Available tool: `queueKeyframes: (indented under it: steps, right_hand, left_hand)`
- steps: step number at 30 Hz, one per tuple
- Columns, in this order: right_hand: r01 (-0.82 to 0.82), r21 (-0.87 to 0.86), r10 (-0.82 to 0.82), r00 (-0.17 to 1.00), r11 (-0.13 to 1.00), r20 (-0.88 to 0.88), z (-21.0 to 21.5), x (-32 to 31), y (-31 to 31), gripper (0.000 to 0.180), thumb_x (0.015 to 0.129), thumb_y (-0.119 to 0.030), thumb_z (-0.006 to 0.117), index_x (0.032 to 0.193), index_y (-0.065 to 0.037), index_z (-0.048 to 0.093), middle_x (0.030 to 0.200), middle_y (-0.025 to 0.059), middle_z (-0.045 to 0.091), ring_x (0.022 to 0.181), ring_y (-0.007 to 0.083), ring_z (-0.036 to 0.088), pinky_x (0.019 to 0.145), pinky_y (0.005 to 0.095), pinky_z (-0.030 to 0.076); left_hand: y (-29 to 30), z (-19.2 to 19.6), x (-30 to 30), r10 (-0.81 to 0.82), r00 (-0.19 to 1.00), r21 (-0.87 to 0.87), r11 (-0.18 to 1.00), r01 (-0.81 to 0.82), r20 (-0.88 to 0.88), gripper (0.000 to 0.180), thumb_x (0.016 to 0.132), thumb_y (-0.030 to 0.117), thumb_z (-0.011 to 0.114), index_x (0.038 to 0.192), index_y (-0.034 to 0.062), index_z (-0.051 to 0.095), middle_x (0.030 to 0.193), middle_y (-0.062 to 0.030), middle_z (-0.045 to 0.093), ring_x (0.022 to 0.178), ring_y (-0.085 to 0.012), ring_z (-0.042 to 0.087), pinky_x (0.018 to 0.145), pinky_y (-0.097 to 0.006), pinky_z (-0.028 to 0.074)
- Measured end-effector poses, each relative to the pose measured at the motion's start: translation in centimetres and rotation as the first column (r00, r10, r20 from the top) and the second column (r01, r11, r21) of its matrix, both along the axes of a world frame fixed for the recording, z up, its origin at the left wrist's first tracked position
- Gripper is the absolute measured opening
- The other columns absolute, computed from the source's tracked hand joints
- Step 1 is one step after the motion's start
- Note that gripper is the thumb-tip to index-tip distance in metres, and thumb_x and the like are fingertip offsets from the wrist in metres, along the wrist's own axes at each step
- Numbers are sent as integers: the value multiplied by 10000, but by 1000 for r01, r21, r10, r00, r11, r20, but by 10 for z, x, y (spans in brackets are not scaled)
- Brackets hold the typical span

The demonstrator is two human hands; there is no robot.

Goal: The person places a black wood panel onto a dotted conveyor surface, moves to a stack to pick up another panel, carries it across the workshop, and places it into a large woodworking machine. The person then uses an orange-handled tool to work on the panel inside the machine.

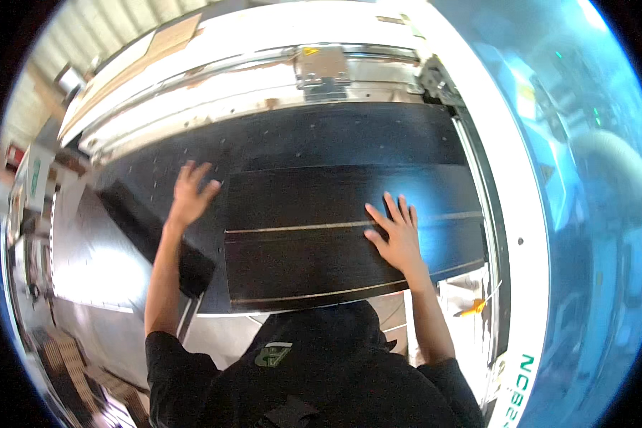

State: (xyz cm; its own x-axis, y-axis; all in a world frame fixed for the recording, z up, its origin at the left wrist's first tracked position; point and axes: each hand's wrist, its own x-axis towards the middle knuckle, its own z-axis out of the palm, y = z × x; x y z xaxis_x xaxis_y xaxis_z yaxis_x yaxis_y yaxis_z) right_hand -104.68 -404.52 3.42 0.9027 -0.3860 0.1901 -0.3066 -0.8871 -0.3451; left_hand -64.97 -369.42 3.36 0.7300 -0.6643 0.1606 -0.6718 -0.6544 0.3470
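Observation:
A dark rectangular sheet (pixel 292 264) with two thin pale lines across it lies on a black machine bed (pixel 264 132). My right hand (pixel 398 239) rests on the right part of this sheet, fingers spread, around the upper pale line. My left hand (pixel 192 194) is just beyond the sheet's left edge, over the bed, its fingers apart and a little blurred. Nothing shows in either hand. Whether the left hand touches the bed, I cannot tell. Below and left of it runs a long dark band (pixel 132 221), which may be a strip or a shadow.
A rail with a metal carriage (pixel 321 68) crosses behind the bed. The machine's white side frame (pixel 503 207) borders it on the right. A small orange item (pixel 471 308) sits at the near right. Stacked brown pieces (pixel 68 364) stand at the lower left.

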Motion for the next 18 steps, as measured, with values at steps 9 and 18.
queueKeyframes:
  steps: [9, 18]
  right_hand:
    - [170, 64, -131, 908, 983, -399, -53, 65, -111, 790, 926, -662, 598, 1607, -388, 306, 1713, 163, 142, 1554, 478, 126, 1213, 677, 149]
    - [366, -51, -360, 865, 929, -349, -69, 129, -209, 686, 978, -672, 491, 1597, -459, 284, 1728, 109, 107, 1579, 397, 109, 1234, 642, 141]
  left_hand:
    - [-141, -17, -38, -272, 888, 445, 787, 427, -371, 1059, 780, 730, 730, 1636, 321, 260, 1701, -266, -15, 1566, -478, 27, 1210, -672, 151]
    - [-220, -58, 1, -288, 955, 215, 931, 295, -62, 867, 838, 650, 719, 1580, 328, 408, 1677, -306, 110, 1557, -482, 107, 1214, -654, 160]
